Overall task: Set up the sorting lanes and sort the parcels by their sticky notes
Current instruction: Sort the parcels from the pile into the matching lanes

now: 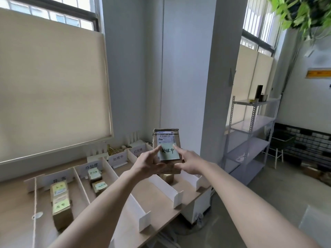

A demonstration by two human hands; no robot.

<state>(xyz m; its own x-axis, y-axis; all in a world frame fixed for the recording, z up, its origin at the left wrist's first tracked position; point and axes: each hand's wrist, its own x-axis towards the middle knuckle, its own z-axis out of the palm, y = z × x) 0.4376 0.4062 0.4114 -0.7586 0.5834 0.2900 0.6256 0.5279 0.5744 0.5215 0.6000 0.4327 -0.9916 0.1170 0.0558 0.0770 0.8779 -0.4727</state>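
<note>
I hold a brown cardboard parcel (165,136) up in front of me, above the lanes. My left hand (149,162) grips it from the left and below. A pale green sticky note (168,152) with black handwriting sits on its front under a white shipping label, and my right hand (189,161) touches the note's right edge with the forefinger stretched out. White foam-board dividers (161,185) form several lanes on the wooden table (16,222), each with a handwritten sign at the back. Two parcels (60,199) lie in the leftmost lane, two smaller parcels (96,179) in the second. Another parcel (168,177) shows below my hands.
A string (35,203) runs across the table's left part. A white pillar (188,68) rises behind the table. To the right stands a grey metal shelf rack (250,133), and beyond it a small stool (279,151). Green leaves (300,13) hang at the top right.
</note>
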